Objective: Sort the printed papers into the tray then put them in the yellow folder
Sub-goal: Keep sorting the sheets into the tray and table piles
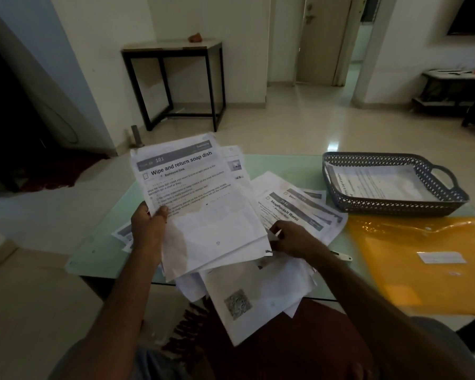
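Head view: the stack of printed papers [203, 204] is up off the glass table [280, 165], top sheet reading "Wipe and return soap dish". The left hand [148, 226] grips its left edge, thumb clamped on the front, while the right hand [294, 239] curls its fingers onto the stack's lower right edge. Loose sheets [299, 212] lie beneath, one headed "Mouthwash Refill". Far right sits the gray tray [395, 209], one sheet [381, 182] inside, the yellow folder [422, 256] flat just in front.
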`<move>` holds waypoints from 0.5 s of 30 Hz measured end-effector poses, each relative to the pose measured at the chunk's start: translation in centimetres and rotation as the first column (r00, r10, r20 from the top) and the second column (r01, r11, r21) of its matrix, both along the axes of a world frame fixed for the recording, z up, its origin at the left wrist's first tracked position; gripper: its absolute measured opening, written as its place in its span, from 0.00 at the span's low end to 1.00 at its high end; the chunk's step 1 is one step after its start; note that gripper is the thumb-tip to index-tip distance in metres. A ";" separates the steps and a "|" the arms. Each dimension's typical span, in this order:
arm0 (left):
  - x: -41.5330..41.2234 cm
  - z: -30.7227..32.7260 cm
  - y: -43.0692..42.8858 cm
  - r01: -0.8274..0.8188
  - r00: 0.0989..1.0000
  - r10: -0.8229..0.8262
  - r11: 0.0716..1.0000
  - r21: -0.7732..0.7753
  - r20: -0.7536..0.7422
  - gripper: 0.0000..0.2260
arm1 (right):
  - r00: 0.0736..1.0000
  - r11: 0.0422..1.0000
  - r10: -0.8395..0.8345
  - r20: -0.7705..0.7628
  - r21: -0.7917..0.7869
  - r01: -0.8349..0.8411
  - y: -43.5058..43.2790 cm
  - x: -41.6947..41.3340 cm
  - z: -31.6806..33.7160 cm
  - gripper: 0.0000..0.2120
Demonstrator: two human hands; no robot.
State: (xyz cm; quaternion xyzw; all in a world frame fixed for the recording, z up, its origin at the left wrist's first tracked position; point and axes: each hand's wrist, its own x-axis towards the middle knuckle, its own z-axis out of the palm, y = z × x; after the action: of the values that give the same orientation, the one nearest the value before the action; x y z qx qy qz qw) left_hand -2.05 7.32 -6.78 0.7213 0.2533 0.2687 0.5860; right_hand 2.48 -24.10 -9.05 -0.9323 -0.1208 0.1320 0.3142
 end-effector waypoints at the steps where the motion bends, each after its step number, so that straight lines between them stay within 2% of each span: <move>1: 0.0 0.0 0.0 0.005 1.000 -0.005 1.000 -0.005 -0.006 0.13 | 0.999 0.999 -0.024 0.030 0.044 0.023 -0.5 0.5 0.3 0.11; 3: -0.1 0.2 -0.1 0.016 1.000 -0.016 1.000 -0.008 -0.013 0.13 | 0.993 0.959 -0.115 0.028 0.264 0.104 -1.7 1.5 1.2 0.04; 5: 0.0 0.1 -0.3 0.024 1.000 -0.024 0.999 -0.027 -0.005 0.13 | 0.976 0.827 -0.204 -0.073 0.520 0.212 -3.0 2.2 2.2 0.02; 6: 0.0 0.2 -0.4 0.027 1.000 -0.027 0.999 -0.039 -0.002 0.13 | 0.966 0.764 -0.230 -0.118 0.593 0.255 -3.5 2.3 2.6 0.01; 10: 0.0 0.4 -1.2 0.063 0.998 -0.061 0.996 -0.060 0.029 0.13 | 0.951 0.637 -0.273 -0.145 0.714 0.292 -3.9 1.9 3.9 0.03; 13: 0.0 0.6 -1.5 0.078 0.996 -0.076 0.996 -0.050 0.051 0.13 | 0.959 0.606 -0.236 -0.158 0.747 0.272 -3.5 1.6 4.0 0.03; 15: 0.0 0.7 -1.4 0.072 0.996 -0.068 0.996 -0.049 0.065 0.13 | 0.964 0.583 -0.212 -0.162 0.770 0.258 -3.1 1.5 4.2 0.08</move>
State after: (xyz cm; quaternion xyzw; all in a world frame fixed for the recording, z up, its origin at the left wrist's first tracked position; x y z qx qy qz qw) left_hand -2.05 5.88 -6.09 0.7056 0.2159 0.2642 0.6210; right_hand 3.98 -27.15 -4.85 -0.7044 -0.0334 0.0476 0.7074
